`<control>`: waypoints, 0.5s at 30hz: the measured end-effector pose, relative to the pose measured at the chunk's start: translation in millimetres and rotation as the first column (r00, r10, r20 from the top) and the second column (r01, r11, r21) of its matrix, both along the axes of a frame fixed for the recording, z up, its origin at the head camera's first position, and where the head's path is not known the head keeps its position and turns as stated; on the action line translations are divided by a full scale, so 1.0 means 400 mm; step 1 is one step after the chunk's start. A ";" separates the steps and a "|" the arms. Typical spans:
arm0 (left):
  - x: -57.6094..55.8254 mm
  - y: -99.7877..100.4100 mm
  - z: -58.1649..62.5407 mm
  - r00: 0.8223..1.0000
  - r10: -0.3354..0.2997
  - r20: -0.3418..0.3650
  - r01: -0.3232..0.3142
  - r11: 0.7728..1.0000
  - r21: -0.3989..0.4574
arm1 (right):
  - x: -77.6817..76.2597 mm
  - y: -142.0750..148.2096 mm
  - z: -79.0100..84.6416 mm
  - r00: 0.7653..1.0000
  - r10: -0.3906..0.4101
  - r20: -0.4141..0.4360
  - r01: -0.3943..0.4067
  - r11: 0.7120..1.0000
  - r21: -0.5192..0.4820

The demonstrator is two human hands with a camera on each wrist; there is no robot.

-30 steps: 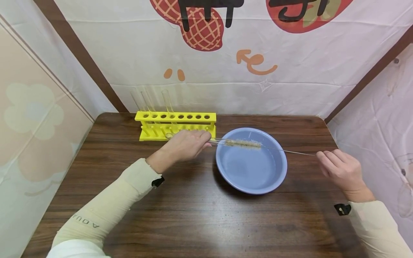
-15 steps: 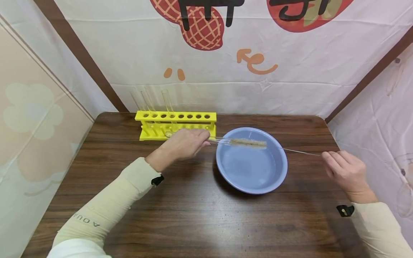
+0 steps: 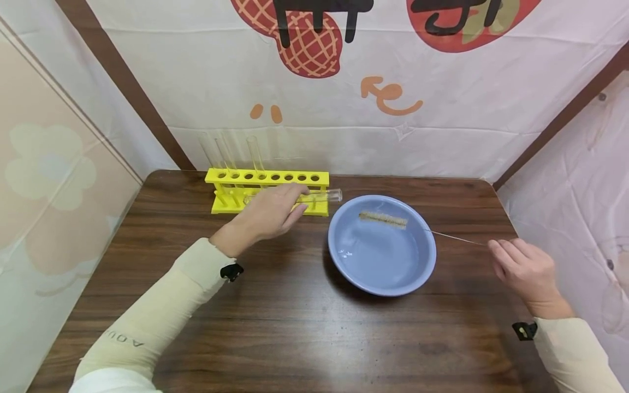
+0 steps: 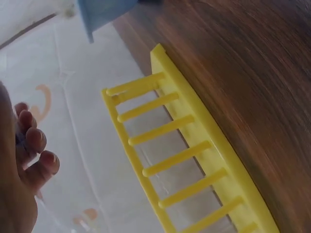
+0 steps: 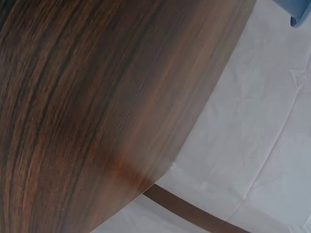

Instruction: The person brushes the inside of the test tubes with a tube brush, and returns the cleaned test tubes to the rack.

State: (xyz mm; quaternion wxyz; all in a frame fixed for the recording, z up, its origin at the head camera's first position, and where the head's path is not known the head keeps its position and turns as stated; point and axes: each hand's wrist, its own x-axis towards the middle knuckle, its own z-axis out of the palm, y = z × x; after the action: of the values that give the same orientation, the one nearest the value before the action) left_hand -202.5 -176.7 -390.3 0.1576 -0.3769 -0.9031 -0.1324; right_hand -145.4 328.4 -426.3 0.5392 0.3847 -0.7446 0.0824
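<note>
My left hand (image 3: pixel 267 214) grips a clear glass test tube (image 3: pixel 334 195), held lying nearly level in front of the yellow test tube rack (image 3: pixel 267 178). The tube's mouth points right, and its rounded end shows left of the hand. In the left wrist view the fingers (image 4: pixel 36 141) are curled at the left edge, beside the rack. My right hand (image 3: pixel 526 273) pinches the thin wire handle of a test tube brush (image 3: pixel 383 219). The brush's tan bristles are over the blue basin (image 3: pixel 336 256), apart from the tube. The right wrist view does not show the hand.
Several tubes stand in the rack's left half, among them one test tube (image 3: pixel 254 153). The basin holds water and sits right of the rack on the dark wood table (image 3: pixel 314 338). A printed cloth (image 3: pixel 467 109) hangs behind the table's back edge.
The left hand has moved left and slightly back with the test tube, whose mouth has come away from the brush. The right hand has shifted slightly right, drawing the brush along.
</note>
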 end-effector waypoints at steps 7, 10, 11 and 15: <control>-0.009 -0.039 0.020 0.985 0.047 0.165 -0.098 0.942 0.320 | 0.000 -0.003 -0.002 1.000 0.013 0.027 -0.014 0.999 0.041; -0.015 -0.059 0.028 0.986 0.051 0.156 -0.119 0.878 0.464 | 0.004 -0.005 -0.003 0.999 0.011 0.034 -0.013 0.999 0.051; -0.017 -0.066 0.030 0.986 0.054 0.155 -0.127 0.851 0.510 | 0.005 -0.005 -0.003 0.999 0.010 0.039 -0.012 0.998 0.054; -0.026 -0.090 0.041 0.981 0.062 0.186 -0.172 0.728 0.664 | 0.012 -0.008 -0.004 0.997 0.007 0.073 -0.013 0.997 0.081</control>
State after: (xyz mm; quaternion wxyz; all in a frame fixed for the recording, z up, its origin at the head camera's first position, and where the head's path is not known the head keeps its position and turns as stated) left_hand -213.1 -212.8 -373.8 0.2230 -0.2246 -0.8243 -0.4694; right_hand -140.5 325.1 -428.0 0.4951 0.4068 -0.7646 0.0687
